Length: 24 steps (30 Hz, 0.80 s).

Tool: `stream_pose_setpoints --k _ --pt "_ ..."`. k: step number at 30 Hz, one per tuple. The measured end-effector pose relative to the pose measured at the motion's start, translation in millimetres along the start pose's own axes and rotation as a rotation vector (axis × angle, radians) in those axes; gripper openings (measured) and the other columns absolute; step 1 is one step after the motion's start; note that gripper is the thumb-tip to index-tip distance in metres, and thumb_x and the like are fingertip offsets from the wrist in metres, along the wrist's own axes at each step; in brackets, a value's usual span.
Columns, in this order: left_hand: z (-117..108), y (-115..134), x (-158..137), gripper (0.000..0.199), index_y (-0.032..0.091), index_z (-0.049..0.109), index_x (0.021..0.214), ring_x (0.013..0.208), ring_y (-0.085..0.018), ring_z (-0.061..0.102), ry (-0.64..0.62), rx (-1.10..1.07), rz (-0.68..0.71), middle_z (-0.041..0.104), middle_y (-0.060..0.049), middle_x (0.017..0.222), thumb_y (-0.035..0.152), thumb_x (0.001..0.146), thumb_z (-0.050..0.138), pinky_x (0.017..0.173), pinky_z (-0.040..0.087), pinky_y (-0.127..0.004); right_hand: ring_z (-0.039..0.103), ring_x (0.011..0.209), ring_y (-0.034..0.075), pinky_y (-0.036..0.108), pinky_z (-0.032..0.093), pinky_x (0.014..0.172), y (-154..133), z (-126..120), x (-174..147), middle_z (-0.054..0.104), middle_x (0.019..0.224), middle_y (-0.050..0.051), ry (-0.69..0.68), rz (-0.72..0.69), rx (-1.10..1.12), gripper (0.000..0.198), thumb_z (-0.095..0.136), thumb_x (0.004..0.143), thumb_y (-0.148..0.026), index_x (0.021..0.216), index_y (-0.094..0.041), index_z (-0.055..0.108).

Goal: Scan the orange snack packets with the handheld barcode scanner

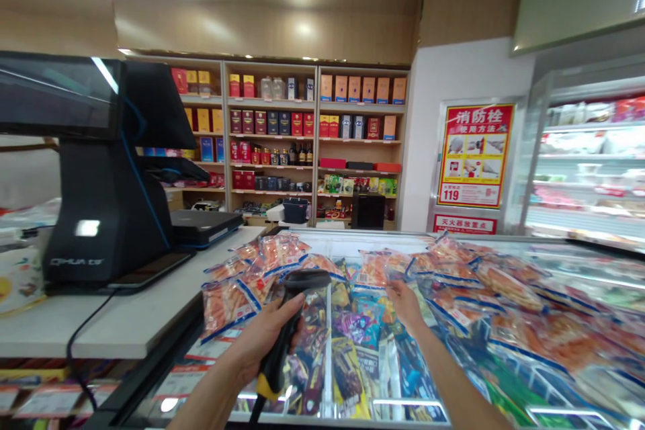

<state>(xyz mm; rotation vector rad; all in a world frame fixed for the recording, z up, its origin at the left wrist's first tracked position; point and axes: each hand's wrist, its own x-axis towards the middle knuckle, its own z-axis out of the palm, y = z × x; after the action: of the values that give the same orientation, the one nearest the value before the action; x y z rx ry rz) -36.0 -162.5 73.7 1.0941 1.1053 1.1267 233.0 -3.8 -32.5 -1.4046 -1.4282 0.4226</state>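
Observation:
My left hand (265, 336) is wrapped around a black and yellow barcode scanner (305, 279), its head pointing forward over the glass top of a display freezer (327, 342). The fingers of my right hand (404, 302) are closed at the right edge of a clear, blue-edged packet (373, 270) of orange-coloured food. A barcode label shows on this packet's lower left. Similar packets (229, 302) lie to the left of the scanner, and a larger pile (508, 289) spreads to the right. Colourful wrapped goods (353, 326) show through the glass beneath my hands.
A black point-of-sale terminal (101, 201) and a flat black scale-like device (204, 225) stand on the white counter (121, 329) at left. A cable hangs over its front edge. Shelves of boxes (272, 122) line the back wall; a lit chiller (589, 161) is at right.

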Motion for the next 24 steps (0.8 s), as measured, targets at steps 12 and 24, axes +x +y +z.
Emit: stream_pose_setpoints --k 12,24 --pt "-16 4 -9 0.03 0.016 0.044 0.061 0.036 -0.005 0.044 0.236 -0.019 -0.001 0.05 0.004 0.045 0.043 0.063 0.056 0.036 0.035 -0.016 0.058 0.072 0.016 0.024 0.04 0.066 -43 52 -18 0.065 0.077 0.005 -0.225 -0.142 -0.215 0.025 0.041 0.069 -0.022 0.082 -0.015 0.061" --pt "-15 7 -2 0.031 0.017 0.043 0.061 0.038 -0.006 0.044 0.162 0.003 -0.013 0.051 0.004 0.048 0.046 0.062 0.056 0.037 0.036 -0.017 0.057 0.083 0.015 0.021 0.037 0.07 -84 108 5 0.065 0.086 0.005 -0.283 -0.182 -0.414 0.026 0.041 0.071 -0.016 0.084 -0.019 0.064"
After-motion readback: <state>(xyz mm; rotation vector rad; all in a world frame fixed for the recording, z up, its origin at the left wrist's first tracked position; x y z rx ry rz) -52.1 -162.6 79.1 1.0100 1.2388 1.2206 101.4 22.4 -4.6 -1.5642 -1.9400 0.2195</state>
